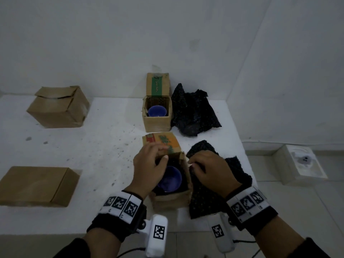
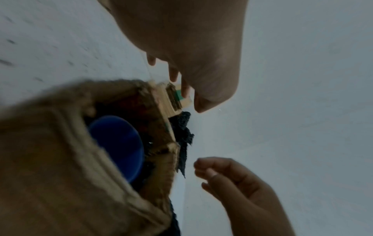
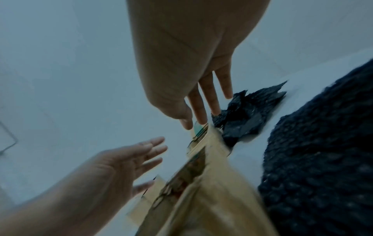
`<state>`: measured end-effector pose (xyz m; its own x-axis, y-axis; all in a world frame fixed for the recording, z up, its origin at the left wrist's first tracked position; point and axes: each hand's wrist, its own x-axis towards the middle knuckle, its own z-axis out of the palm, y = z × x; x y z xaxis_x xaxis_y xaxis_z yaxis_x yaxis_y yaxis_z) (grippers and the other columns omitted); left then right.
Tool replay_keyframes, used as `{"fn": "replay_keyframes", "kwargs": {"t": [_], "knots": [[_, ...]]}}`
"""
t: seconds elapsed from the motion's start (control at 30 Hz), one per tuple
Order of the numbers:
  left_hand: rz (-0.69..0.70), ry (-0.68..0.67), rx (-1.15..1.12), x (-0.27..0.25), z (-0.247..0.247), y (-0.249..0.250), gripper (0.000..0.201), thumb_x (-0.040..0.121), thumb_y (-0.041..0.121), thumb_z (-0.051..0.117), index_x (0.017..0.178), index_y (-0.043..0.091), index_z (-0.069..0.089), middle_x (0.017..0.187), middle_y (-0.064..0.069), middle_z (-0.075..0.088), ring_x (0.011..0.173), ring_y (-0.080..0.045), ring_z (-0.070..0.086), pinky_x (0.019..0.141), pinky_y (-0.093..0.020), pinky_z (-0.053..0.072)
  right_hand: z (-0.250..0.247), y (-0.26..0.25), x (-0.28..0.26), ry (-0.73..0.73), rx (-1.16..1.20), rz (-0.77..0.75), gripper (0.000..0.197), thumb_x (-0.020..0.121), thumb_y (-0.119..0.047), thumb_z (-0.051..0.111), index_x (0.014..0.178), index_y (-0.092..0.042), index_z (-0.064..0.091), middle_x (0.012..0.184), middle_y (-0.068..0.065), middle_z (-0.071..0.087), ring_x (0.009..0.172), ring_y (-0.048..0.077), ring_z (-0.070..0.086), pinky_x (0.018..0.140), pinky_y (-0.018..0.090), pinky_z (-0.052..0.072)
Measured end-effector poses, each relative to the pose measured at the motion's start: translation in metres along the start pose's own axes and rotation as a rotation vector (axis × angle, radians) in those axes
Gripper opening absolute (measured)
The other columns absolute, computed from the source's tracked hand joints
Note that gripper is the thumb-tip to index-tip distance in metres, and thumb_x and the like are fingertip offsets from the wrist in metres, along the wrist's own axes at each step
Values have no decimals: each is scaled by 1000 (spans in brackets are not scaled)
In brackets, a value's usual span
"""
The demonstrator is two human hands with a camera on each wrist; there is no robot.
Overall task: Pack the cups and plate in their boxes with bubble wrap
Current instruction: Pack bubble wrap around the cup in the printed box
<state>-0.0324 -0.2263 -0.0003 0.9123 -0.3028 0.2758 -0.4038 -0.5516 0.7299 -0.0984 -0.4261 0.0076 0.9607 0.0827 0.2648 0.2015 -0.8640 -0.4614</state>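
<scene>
Left hand (image 1: 149,164) hovers over the near box (image 1: 171,199), fingers loose and spread, holding nothing; right hand (image 1: 210,170) sits at the box's right wall above the near wrap (image 1: 206,202), fingers straight, empty. One blue cup (image 1: 170,178) sits inside that box. Behind, a second cup (image 1: 157,111) sits in the far box (image 1: 157,121), with more wrap (image 1: 193,112) just right of it

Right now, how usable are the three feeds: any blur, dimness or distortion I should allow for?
Head view: dim and slightly soft, wide-angle bend at the edges, yet the blue cup in the near box reads clearly. Left wrist view: heavy motion blur on the box, the cup a smear. Right wrist view: blurred cardboard and black bubble wrap, strong stretch along the right hand.
</scene>
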Motion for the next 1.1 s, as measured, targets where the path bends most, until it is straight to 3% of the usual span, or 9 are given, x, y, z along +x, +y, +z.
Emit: {"fn": "replay_keyframes", "kwargs": {"t": [0.1, 0.33, 0.5, 0.63, 0.8, 0.93, 1.0, 1.03, 1.1], "knots": [[101, -153, -60, 13, 25, 40, 28, 82, 30, 50, 107, 23, 60, 119, 5, 53, 120, -10, 43, 101, -29, 35, -17, 39, -14, 12, -69, 176, 21, 84, -16, 57, 104, -17, 65, 103, 1, 65, 98, 23, 58, 81, 32, 46], [120, -707, 70, 27, 105, 89, 48, 83, 4, 49, 128, 21, 46, 143, 1, 35, 134, -16, 29, 106, -33, 32, -18, 100, -49, -341, -396, 563, 71, 75, -63, 58, 129, -20, 39, 126, 5, 46, 113, 24, 46, 83, 33, 43], [54, -859, 275, 33, 145, 80, 71, 78, 8, 60, 140, 24, 30, 151, 0, 20, 138, -24, 23, 103, -45, 37, -5, 121, -56, -354, -392, 475, 43, 85, -43, 57, 118, -17, 51, 116, 8, 52, 106, 29, 51, 79, 36, 42], [68, -760, 340, 36, 157, 73, 81, 76, 16, 65, 143, 27, 23, 154, -3, 11, 140, -27, 18, 106, -47, 35, -6, 125, -56, -158, -202, 306, 23, 71, -38, 56, 79, -18, 62, 78, 4, 58, 69, 27, 58, 53, 32, 40], [164, -502, 281, 54, 142, 71, 54, 72, 19, 64, 123, 25, 48, 151, -2, 24, 139, -26, 25, 101, -49, 38, -39, 111, -39, -53, 211, 237, 21, 78, -34, 45, 81, -15, 53, 77, -1, 54, 73, 16, 49, 63, 28, 39], [244, -308, 272, 74, 113, 82, 15, 84, 18, 59, 98, 20, 53, 140, 4, 46, 140, -20, 26, 110, -52, 22, -70, 100, -16, -12, 460, 252, 9, 84, -11, 53, 81, -11, 44, 61, -4, 45, 53, 6, 41, 49, 21, 28], [272, -249, 258, 84, 90, 93, 9, 86, 21, 56, 92, 24, 51, 111, 6, 62, 121, -17, 48, 110, -56, 20, -84, 94, -3, 44, 500, 239, 18, 85, 0, 53, 80, -13, 42, 59, -6, 43, 50, 4, 40, 48, 17, 28], [287, -227, 247, 87, 77, 100, 8, 85, 23, 54, 89, 26, 48, 92, 8, 62, 97, -11, 56, 106, -56, 25, -90, 91, 3, 72, 517, 217, 22, 85, 3, 52, 79, -16, 41, 59, -6, 44, 51, 3, 41, 48, 16, 30], [299, -213, 183, 90, 50, 109, 13, 83, 25, 55, 88, 26, 44, 75, 10, 56, 68, -6, 49, 89, -45, 40, -100, 81, 15, 113, 548, 187, 31, 84, 5, 52, 76, -23, 41, 63, -4, 49, 55, 6, 46, 52, 19, 37]]}}
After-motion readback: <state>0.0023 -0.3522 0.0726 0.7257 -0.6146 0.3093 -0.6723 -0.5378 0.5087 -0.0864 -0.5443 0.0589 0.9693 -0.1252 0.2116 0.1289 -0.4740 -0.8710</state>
